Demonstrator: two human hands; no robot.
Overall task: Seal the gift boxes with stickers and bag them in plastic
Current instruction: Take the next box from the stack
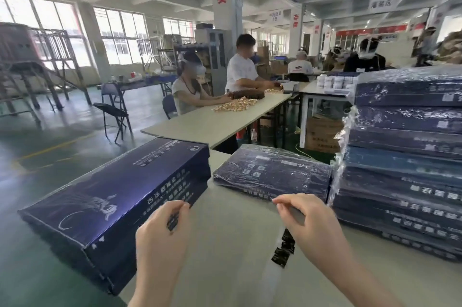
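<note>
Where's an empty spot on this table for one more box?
The bare table top in the near middle, between the unbagged gift box on the left and the tall stack of bagged boxes on the right, in front of the single bagged box. The right hand holds a sticker strip over it. The right side is crowded.

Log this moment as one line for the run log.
left hand at unbagged box edge, grip unclear | right hand pinches sticker strip | bagged boxes stacked right
</note>
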